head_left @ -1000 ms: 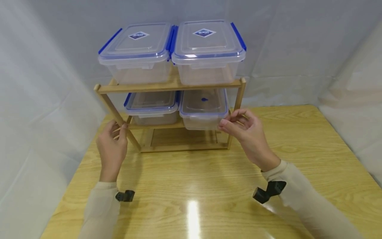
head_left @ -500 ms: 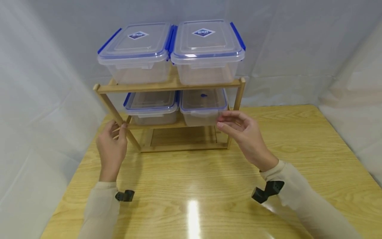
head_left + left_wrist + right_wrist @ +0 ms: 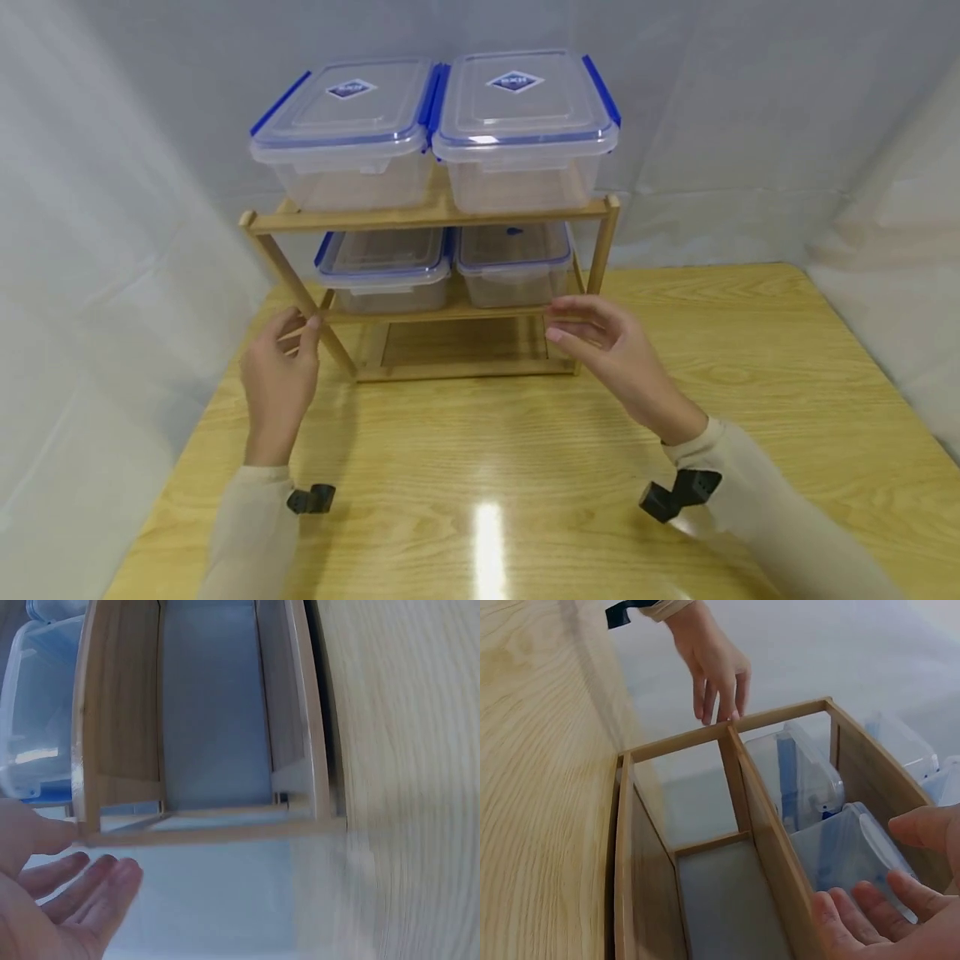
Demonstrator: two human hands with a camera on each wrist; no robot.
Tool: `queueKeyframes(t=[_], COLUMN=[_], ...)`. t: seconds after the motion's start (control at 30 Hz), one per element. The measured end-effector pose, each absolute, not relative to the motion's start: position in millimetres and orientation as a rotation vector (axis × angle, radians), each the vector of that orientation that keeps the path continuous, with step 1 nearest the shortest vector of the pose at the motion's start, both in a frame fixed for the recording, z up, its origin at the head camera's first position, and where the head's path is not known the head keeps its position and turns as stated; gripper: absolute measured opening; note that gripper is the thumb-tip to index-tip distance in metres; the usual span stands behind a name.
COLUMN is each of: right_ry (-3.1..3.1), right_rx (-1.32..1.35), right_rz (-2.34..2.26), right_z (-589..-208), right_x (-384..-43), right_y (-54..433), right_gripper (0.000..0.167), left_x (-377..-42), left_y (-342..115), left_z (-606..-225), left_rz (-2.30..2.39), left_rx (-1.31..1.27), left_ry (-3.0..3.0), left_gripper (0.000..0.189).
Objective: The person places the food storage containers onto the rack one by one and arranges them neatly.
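Note:
A two-tier wooden rack [image 3: 420, 219] carries clear plastic food containers with blue-edged lids. On its middle shelf sit the lower right container [image 3: 513, 285] and the lower left container [image 3: 393, 293], side by side. At the rack's left post, my left hand [image 3: 281, 379] touches the frame with its thumb, its other fingers loosely bent; the left wrist view shows these fingers [image 3: 112, 889] outside the frame. My right hand [image 3: 626, 362] is by the shelf's front edge below the lower right container, fingers and thumb apart, holding nothing. Whether its fingertips [image 3: 826, 904] touch the shelf edge I cannot tell.
Two larger lidded containers, the upper left one [image 3: 352, 125] and the upper right one [image 3: 525, 125], stand on the top shelf. Under the middle shelf lies the rack's base frame [image 3: 465, 371]. The wooden table [image 3: 420, 467] extends forward, with pale curtains [image 3: 720, 150] behind.
The lower right container has slid back onto the middle shelf from overhanging its front edge. My right hand followed it, then dropped slightly away. My left hand has stayed at the left post.

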State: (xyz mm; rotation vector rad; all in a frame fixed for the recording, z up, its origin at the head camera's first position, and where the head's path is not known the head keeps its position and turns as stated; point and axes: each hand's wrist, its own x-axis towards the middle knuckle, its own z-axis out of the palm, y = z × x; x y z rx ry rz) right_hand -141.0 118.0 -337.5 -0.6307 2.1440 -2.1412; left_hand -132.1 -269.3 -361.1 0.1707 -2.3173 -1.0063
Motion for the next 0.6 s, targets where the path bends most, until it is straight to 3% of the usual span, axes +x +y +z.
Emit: queueKeyframes(t=[0.27,0.6], right_ry=[2.604,3.399], right_rx=[-0.814,-0.869], right_rz=[-1.835,-0.977], right_z=[-344,-367], right_x=[-98,-52], right_y=[152,202], right_gripper=[0.043,0.073], left_x=[-80,-18], left_y=[-263,-223], left_z=[-355,-375], left_rz=[-0.75,-0.453], left_rx=[0.098,-0.059], left_ry=[-2.474,-2.561], left_gripper=[0.045,0.069])
